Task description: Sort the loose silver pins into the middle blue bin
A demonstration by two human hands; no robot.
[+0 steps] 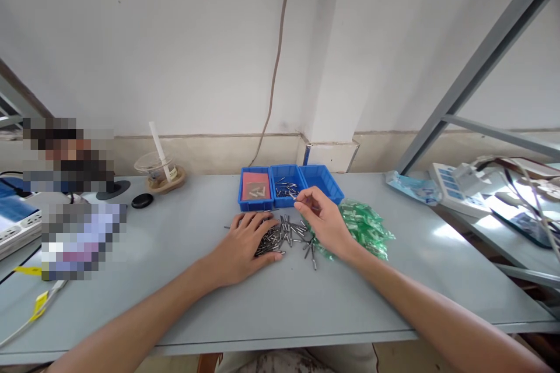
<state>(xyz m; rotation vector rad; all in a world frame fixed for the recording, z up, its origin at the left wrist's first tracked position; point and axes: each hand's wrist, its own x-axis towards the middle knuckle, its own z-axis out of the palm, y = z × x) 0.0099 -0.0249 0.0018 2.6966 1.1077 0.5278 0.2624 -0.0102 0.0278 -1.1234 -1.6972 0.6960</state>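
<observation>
My left hand [245, 247] lies with spread fingers on the left side of a pile of small metal pins [286, 231] on the grey table. Thumb and index finger of my right hand [324, 221] are pinched together just in front of the middle blue bin [285, 200]; what they hold, if anything, is too small to make out. Metal pins lie in that middle bin. The left blue bin [256, 206] holds a red piece [255, 179] and some small light parts. Beside my right hand is a heap of green plastic bags [365, 227].
A third blue bin [321, 180] stands at the right of the row. Further left are a round black object [142, 201] and a clear dish [153, 164] with a white stick. A blue packet [413, 187] and a white device [459, 192] lie at the right.
</observation>
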